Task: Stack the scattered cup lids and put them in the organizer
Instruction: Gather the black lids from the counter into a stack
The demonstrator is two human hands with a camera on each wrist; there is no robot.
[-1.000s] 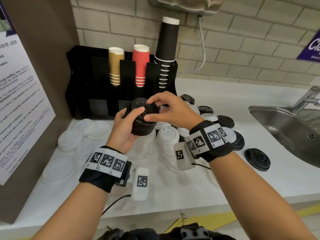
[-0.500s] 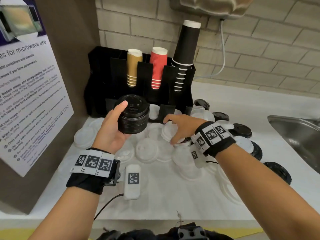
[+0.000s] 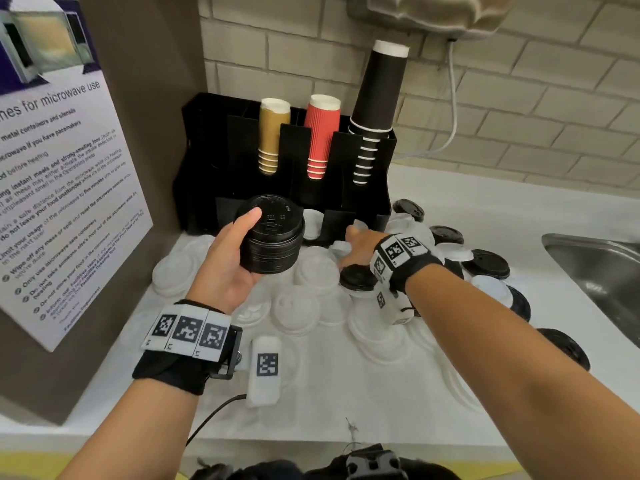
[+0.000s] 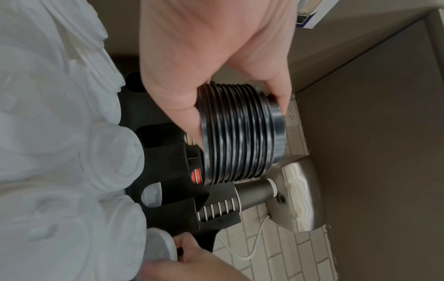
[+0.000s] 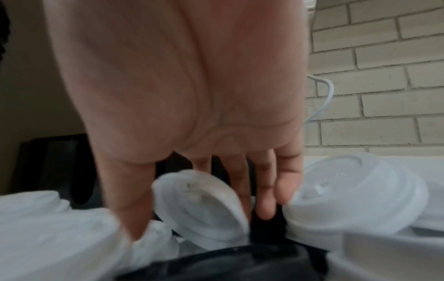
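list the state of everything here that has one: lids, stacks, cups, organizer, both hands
black lid stack: nested, upright, held off the counter
left hand: grips the black lid stack
right hand: fingers straight, down among loose lids, holding nothing
white lids: scattered, overlapping on the counter
loose black lids: scattered singly, unstacked
organizer: upright against the wall
gold cups, red cups, black cups: stacked upside down in organizer slots

A pale brick wall (image 3: 519, 109) runs behind the white table (image 3: 346, 403). A steel sink (image 3: 599, 268) sits at the right. A brown side panel (image 3: 152, 109) carries 1 microwave-use poster (image 3: 59, 188). Overhead hangs what may be a metal hand dryer (image 3: 433, 12), its white cable (image 3: 453, 109) trailing down.
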